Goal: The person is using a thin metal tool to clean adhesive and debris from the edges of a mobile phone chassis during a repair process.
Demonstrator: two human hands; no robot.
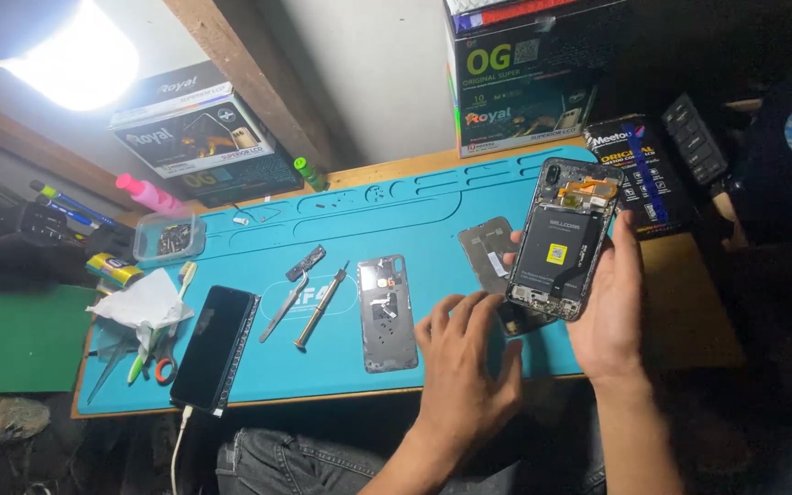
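My right hand (pixel 612 307) holds an opened smartphone (pixel 564 236) upright, back cover off, black battery and circuit boards showing. My left hand (pixel 467 362) hovers over the blue mat (pixel 341 348) with fingers spread, holding nothing, its fingertips close to a dark flat part (pixel 490 249) lying under the phone. Left of that hand lies a grey back panel (pixel 388 312). Further left rest a screwdriver (pixel 320 295), tweezers (pixel 283 308) and a small black strip (pixel 306 261).
A black phone (pixel 214 346) with a white cable lies at the mat's left. Nearby are crumpled tissue (pixel 143 303), scissors (pixel 163 359), a clear screw box (pixel 169 237), a pink bottle (pixel 147 193), and cartons (pixel 196 133) along the back wall. A dark packet (pixel 642 174) sits right.
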